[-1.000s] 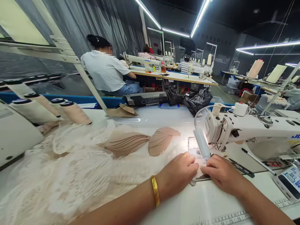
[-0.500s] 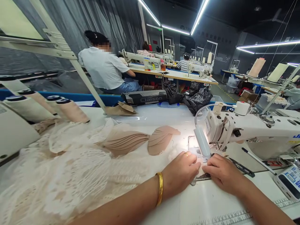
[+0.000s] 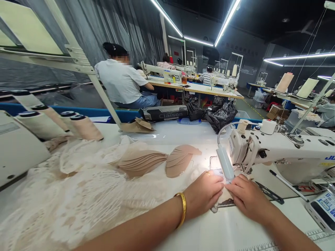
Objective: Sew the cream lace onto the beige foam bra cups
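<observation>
Both hands meet in front of the needle area of a white sewing machine [image 3: 285,139]. My left hand [image 3: 202,193], with a ring and a gold bangle [image 3: 182,211], has its fingers closed and pressed down on a small piece of pale fabric [image 3: 222,198]. From the other side, my right hand [image 3: 248,198] pinches the same fabric, thumb and fingertips together. A lamp [image 3: 225,164] lights the spot and partly hides the needle. Left of the hands lie fanned tan petal-shaped pieces [image 3: 180,161] and a heap of cream lace [image 3: 86,195].
Black thread snips [image 3: 269,192], a pen [image 3: 289,185] and a control panel [image 3: 323,209] are at right. Thread cones [image 3: 86,128] stand at left. Behind the table are black bags [image 3: 221,113] and a seated person [image 3: 123,82] at another machine.
The view has tilted slightly, so the scene sits a little lower. Both hands stay together at the machine, with only small shifts of the fingers.
</observation>
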Demonstrator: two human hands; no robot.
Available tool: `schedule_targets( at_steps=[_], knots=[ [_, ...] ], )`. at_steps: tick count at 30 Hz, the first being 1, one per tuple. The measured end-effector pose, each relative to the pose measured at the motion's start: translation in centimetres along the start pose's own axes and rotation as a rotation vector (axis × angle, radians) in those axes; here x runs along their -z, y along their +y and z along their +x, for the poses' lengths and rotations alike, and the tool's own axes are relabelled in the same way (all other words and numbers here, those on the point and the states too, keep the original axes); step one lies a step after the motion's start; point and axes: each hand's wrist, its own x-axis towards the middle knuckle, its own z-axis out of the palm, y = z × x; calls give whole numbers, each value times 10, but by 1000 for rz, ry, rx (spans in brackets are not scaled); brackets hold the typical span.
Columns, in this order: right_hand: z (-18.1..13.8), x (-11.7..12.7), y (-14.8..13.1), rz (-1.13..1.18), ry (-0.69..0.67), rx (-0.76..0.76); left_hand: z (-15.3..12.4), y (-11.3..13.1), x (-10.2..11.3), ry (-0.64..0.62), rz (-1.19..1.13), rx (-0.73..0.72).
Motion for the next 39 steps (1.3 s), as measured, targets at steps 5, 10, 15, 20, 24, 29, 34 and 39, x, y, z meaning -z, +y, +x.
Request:
schedule_targets(
  at_steps=[5, 10, 15, 20, 24, 29, 34, 39],
  knots=[
    [2, -4, 3, -36, 52, -9, 9, -8, -3, 66, -7, -40],
    [3, -5, 4, -27, 75, -33, 14, -13, 1, 24, -12, -41],
    [3, -7, 6, -42, 81, -28, 15, -15, 4, 18, -36, -36],
    [2, -9, 9, -80, 84, 7, 16, -20, 1, 44, -43, -67],
    [2, -10, 8, -71, 91, -8, 20, -22, -1, -15, 46, 27],
    [1, -12, 9, -18, 84, -37, 26, -18, -4, -54, 125, 131],
    [-2, -18, 10, 21, 176, 3, 27, -15, -4, -113, 188, 192],
    [1, -18, -8, 331, 158, -166, 14, -13, 6, -129, 208, 263]
  ],
)
